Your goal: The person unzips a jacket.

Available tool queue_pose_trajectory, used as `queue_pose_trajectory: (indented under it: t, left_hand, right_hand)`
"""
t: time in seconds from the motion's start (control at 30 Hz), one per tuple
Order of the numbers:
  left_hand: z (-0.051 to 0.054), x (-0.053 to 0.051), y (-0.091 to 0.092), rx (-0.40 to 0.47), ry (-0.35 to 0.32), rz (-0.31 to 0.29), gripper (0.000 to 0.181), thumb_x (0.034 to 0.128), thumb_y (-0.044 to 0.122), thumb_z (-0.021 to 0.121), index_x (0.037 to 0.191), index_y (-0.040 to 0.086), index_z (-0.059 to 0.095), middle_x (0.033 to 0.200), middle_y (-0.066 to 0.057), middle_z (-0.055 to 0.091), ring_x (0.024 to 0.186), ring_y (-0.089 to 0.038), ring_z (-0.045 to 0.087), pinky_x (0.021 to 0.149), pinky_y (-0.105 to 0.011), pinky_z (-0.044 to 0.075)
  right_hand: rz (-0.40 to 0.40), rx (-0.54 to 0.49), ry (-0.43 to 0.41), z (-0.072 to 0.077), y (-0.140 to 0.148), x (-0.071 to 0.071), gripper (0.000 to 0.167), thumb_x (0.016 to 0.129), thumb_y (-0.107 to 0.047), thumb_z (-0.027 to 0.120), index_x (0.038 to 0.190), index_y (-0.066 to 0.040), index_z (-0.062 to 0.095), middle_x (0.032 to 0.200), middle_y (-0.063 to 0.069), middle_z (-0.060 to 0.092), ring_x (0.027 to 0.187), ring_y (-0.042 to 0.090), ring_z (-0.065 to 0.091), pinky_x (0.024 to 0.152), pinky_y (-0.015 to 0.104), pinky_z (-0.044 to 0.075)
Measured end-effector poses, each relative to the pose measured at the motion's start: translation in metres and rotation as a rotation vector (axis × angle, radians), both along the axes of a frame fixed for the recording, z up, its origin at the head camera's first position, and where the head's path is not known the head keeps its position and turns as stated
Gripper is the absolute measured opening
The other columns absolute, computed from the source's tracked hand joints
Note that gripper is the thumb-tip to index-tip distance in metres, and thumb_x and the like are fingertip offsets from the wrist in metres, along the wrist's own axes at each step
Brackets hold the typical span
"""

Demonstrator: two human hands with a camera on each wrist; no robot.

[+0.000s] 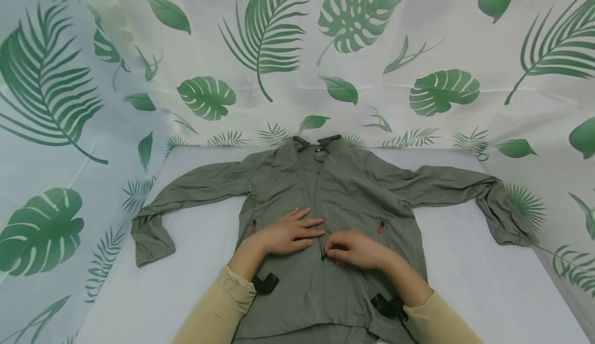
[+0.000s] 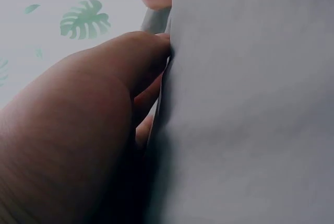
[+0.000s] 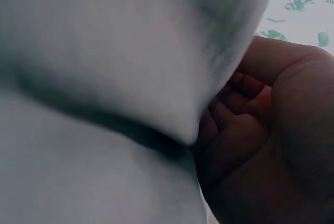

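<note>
A grey-green zip jacket [image 1: 288,292] lies spread front side up, its collar at the far end and both sleeves out to the sides. My left hand [image 1: 293,232] rests on the jacket's front beside the middle zip line, fingers extended. Across that line, my right hand [image 1: 355,248] has curled fingers and pinches a small dark zipper pull [image 1: 324,256]. In the left wrist view, cloth hides the fingertips of my left hand [image 2: 78,98]. Jacket cloth [image 3: 104,51] fills much of the right wrist view, beside the curled palm of my right hand [image 3: 245,130].
The jacket lies on a white table [image 1: 469,266]. Behind and at the sides hangs a white curtain [image 1: 288,111] printed with green leaves. Red-tagged pocket zips [image 1: 381,228] sit on the jacket's front. Its right-side sleeve [image 1: 506,215] reaches the table's edge.
</note>
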State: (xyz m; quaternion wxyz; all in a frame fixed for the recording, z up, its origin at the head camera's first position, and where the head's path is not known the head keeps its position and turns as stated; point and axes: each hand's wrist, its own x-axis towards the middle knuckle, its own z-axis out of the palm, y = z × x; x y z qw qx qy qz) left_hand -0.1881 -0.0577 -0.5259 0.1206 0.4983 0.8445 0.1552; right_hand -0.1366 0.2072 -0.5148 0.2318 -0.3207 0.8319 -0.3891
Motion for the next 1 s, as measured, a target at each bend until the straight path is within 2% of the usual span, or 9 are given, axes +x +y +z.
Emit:
queue_pose_trajectory:
  t: [0.23, 0.33, 0.5, 0.73, 1.0]
  left_hand:
    - [-0.001, 0.000, 0.000, -0.013, 0.006, 0.014, 0.042, 0.1073, 0.041, 0.040, 0.148, 0.036, 0.045, 0.162, 0.012, 0.029, 0.155, -0.027, 0.014, 0.131, -0.043, 0.009]
    - [-0.002, 0.000, 0.000, -0.013, 0.007, 0.016, 0.041, 0.1074, 0.040, 0.040, 0.148, 0.036, 0.046, 0.162, 0.012, 0.029, 0.155, -0.027, 0.015, 0.131, -0.043, 0.009]
    - [-0.003, -0.001, 0.000, -0.024, 0.005, 0.024, 0.041, 0.1074, 0.041, 0.039, 0.148, 0.038, 0.045, 0.162, 0.013, 0.029, 0.155, -0.026, 0.014, 0.131, -0.042, 0.007]
    - [0.000, 0.000, 0.000, -0.026, -0.019, 0.029, 0.041, 0.1074, 0.041, 0.039, 0.148, 0.038, 0.044, 0.162, 0.014, 0.028, 0.155, -0.025, 0.013, 0.132, -0.041, 0.006]
    - [0.000, 0.000, 0.000, -0.022, -0.006, 0.023, 0.041, 0.1075, 0.040, 0.039, 0.148, 0.038, 0.044, 0.162, 0.014, 0.028, 0.155, -0.025, 0.014, 0.131, -0.042, 0.008]
  right_hand:
    - [0.049, 0.011, 0.085, 0.006, -0.002, 0.002, 0.014, 0.103, -0.031, 0.055, 0.100, -0.024, 0.067, 0.078, -0.011, 0.059, 0.063, 0.000, 0.054, 0.060, 0.021, 0.052]
    - [0.079, 0.011, 0.090, 0.009, -0.003, 0.005, 0.014, 0.103, -0.029, 0.055, 0.100, -0.024, 0.068, 0.078, -0.012, 0.057, 0.062, -0.001, 0.053, 0.059, 0.019, 0.052]
    - [0.103, -0.004, 0.084, 0.012, -0.004, 0.010, 0.013, 0.102, -0.026, 0.056, 0.098, -0.023, 0.068, 0.077, -0.012, 0.056, 0.061, -0.002, 0.052, 0.058, 0.018, 0.051]
    - [0.146, -0.029, 0.024, 0.011, -0.004, 0.016, 0.013, 0.102, -0.028, 0.056, 0.097, -0.023, 0.067, 0.078, -0.010, 0.059, 0.062, -0.002, 0.054, 0.057, 0.018, 0.053]
    - [0.251, -0.078, 0.032, 0.012, -0.006, 0.026, 0.012, 0.102, -0.027, 0.057, 0.098, -0.023, 0.068, 0.074, -0.010, 0.061, 0.060, -0.007, 0.054, 0.055, 0.014, 0.053]
